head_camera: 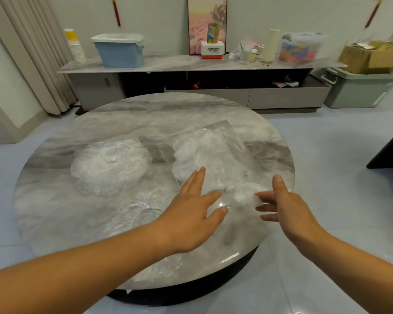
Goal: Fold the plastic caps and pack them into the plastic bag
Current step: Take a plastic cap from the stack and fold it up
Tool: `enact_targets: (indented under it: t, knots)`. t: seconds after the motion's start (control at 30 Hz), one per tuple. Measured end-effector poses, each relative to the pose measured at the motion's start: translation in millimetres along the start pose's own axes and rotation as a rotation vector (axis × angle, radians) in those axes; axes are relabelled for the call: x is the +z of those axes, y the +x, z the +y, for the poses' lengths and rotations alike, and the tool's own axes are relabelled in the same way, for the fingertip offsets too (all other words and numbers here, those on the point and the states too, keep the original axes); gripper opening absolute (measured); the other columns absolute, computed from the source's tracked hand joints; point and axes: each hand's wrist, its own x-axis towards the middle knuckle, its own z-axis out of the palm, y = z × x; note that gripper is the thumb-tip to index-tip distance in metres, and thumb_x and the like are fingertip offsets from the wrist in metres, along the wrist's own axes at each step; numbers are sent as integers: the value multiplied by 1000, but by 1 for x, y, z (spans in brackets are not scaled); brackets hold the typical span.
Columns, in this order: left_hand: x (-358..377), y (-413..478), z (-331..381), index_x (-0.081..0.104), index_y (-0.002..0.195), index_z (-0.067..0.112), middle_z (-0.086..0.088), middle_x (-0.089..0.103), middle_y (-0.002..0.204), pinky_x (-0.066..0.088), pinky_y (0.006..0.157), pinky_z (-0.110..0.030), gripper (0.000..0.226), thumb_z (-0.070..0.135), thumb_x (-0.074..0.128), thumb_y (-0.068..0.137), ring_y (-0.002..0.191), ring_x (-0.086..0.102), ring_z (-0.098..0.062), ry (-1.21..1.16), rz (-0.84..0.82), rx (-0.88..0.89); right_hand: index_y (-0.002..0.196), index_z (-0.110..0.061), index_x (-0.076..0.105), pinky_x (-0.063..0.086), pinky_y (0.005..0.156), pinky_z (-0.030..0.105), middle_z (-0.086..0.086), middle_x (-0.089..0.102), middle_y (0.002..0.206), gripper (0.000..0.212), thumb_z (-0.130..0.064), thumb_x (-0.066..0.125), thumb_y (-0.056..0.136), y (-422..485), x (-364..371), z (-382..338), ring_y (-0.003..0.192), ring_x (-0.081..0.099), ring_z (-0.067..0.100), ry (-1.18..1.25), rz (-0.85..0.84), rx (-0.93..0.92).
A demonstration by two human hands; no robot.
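A clear plastic bag (222,146) lies on the right half of the round marble table (145,114), with several folded white caps inside it. My left hand (191,214) rests flat on the bag's near mouth, fingers spread. My right hand (284,207) pinches a folded white cap (247,198) at the bag's opening. A pile of unfolded clear caps (110,165) sits on the table's left half. One more loose cap (143,211) lies spread out near my left wrist.
Beyond the table stands a low cabinet (191,62) with a blue tub (119,51), paper cups, a framed picture and boxes. A green bin (359,89) sits on the floor at the right. Dark furniture (390,152) juts in at the right edge.
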Motion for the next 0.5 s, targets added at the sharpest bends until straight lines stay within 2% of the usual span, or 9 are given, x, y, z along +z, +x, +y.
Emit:
enact_targets:
  t: [0.07, 0.13, 0.27, 0.33, 0.4, 0.5]
  knots:
    - [6, 1, -1, 9, 161, 32, 9, -37, 160, -2, 125, -37, 68, 60, 30, 102, 146, -34, -8, 107, -46, -15, 110, -25, 71, 54, 97, 44, 3, 75, 104, 81, -81, 21, 78, 0, 6, -5, 93, 73, 20, 42, -64, 13]
    - [10, 1, -2, -4, 161, 25, 8, -39, 159, 1, 126, -40, 76, 62, 28, 102, 147, -33, -9, 171, -49, -32, 117, -26, 66, 54, 97, 38, 3, 74, 112, 77, -78, 24, 80, -2, 14, -14, 98, 73, 20, 128, -153, -6]
    - [11, -3, -7, -19, 158, 19, 9, -35, 161, 0, 125, -32, 85, 59, 31, 102, 150, -26, -8, 155, -4, -42, 129, -33, 58, 51, 93, 25, -8, 65, 131, 78, -80, 29, 75, 1, 29, -22, 120, 63, 13, 209, -329, -45]
    - [11, -8, -10, -23, 156, 19, 11, -36, 160, -3, 123, -26, 86, 57, 32, 103, 149, -28, -6, 118, 16, -23, 135, -38, 54, 47, 102, 27, -13, 60, 135, 83, -87, 31, 72, 6, 38, -25, 127, 57, 11, 202, -390, -59]
    - [13, -12, -13, -25, 156, 21, 14, -39, 158, -4, 121, -23, 86, 56, 34, 103, 147, -31, -3, 82, 25, -3, 135, -45, 53, 38, 115, 38, -19, 56, 140, 86, -98, 35, 69, 12, 47, -28, 130, 53, 7, 202, -435, -69]
    - [15, -15, -19, -26, 155, 24, 20, -40, 156, -5, 119, -19, 88, 55, 38, 102, 144, -32, 3, 9, 21, 32, 138, -50, 51, 29, 121, 48, -22, 50, 147, 100, -105, 37, 55, 20, 63, -35, 129, 54, 8, 159, -478, -77]
